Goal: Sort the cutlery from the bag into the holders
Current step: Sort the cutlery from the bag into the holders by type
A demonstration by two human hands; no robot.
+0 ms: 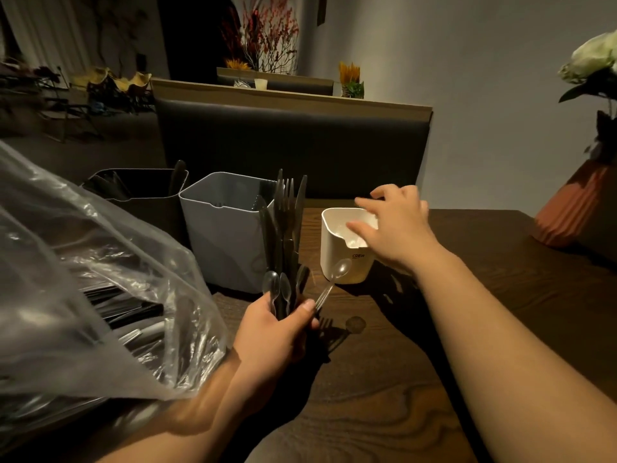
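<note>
Left hand (277,332): low at centre, its grip clamped round the handles of a cutlery bundle (285,225).
Cutlery bundle: black forks and knives stand upright with tines and tips up, in front of the grey holder's right corner; short clear spoons sit low at the front.
Clear spoon (340,269): slants out of the bundle to the right, its bowl in front of the white holder's wall.
Right hand (394,225): hovers over the white holder's mouth, grip apart, fingers spread and relaxed, holding nothing.
White holder (347,262): on the desk, right of the grey one; pale clear pieces lie inside, too faint to name.
Grey holder (227,235): middle of the row, just beside the black one.
Black holder (143,195): far left, dark cutlery poking above its rim.
Bag (83,279): clear plastic, at the left edge, with more cutlery showing through it.
Desk (400,379): dark wood grain, carrying all three holders.
Vase (574,208): terracotta, far right, with white flowers (594,55) above.
</note>
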